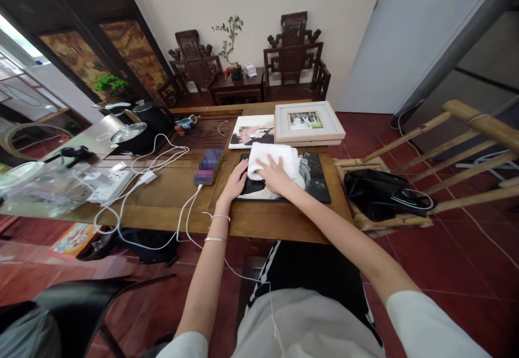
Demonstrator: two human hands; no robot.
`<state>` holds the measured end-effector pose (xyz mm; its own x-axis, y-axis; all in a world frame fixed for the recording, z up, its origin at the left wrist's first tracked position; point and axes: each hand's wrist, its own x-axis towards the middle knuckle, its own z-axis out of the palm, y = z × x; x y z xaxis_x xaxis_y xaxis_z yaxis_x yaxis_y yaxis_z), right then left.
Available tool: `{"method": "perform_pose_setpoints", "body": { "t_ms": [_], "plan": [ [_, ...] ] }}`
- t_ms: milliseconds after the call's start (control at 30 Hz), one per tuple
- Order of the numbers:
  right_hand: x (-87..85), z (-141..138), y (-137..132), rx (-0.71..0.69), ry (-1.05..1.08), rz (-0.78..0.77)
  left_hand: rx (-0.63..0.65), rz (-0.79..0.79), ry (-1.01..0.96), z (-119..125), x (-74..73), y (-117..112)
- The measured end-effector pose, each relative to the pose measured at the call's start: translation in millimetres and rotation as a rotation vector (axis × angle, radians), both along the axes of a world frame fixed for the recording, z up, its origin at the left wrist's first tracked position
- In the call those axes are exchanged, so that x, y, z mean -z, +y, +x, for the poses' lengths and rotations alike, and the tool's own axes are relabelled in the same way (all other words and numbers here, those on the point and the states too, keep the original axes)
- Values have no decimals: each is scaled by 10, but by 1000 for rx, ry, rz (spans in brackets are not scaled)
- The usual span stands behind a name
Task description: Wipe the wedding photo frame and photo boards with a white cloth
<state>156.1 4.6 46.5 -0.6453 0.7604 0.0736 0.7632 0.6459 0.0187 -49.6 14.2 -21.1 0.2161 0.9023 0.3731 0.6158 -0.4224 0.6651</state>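
A dark photo panel [318, 177] lies flat near the front edge of the wooden table, with a person in a light suit on its right part. A folded white towel [290, 159] covers much of its upper left. My right hand [274, 174] presses down on the towel from above, its fingers spread apart. At the panel's left edge, my left hand [236, 180] lies with its fingers stretched out, touching the edge and holding nothing. Part of the panel's picture is hidden beneath the towel and my right hand.
Behind the panel are a white-framed photo [338, 129] and another photo panel [242, 139]. Left of my hands lie a phone [208, 167] on a charging cable, a power strip [112, 184] and tangled white cords. A bamboo chair [377, 228] with a black bag [375, 193] stands at right.
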Motion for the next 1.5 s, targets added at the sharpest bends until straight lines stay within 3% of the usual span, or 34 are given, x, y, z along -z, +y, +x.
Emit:
{"method": "perform_pose_setpoints", "body": {
  "t_ms": [233,367,467,600,767,867,1000,1133,1233,1367,1500],
  "plan": [
    [60,305,-968,-98,9,-4,-11,13,-3,28,-26,-24],
    [45,477,-1174,-174,33,-63,-5,21,-8,36,-45,-30],
    [-4,559,-1039,-167,49,-115,-3,13,-8,36,-47,-29],
    [-72,557,-607,-50,64,-140,-10,-3,-10,45,-56,-34],
    [-102,256,-149,97,71,-69,-25,24,-105,83,-148,-93],
    [-100,-10,-156,49,50,-67,-59,61,-248,100,-227,-146],
    [-85,-158,-464,-186,15,-73,-109,96,-351,115,-295,-204],
    [-64,86,-782,-345,17,-106,-102,101,-284,156,-298,-236],
    [-61,395,-824,-342,59,-161,-79,73,-189,183,-253,-223],
    [-79,679,-588,-180,92,-201,-78,28,-93,164,-158,-163],
    [-105,642,-217,1,154,-122,-34,23,-30,115,-99,-115]
  ]
}}
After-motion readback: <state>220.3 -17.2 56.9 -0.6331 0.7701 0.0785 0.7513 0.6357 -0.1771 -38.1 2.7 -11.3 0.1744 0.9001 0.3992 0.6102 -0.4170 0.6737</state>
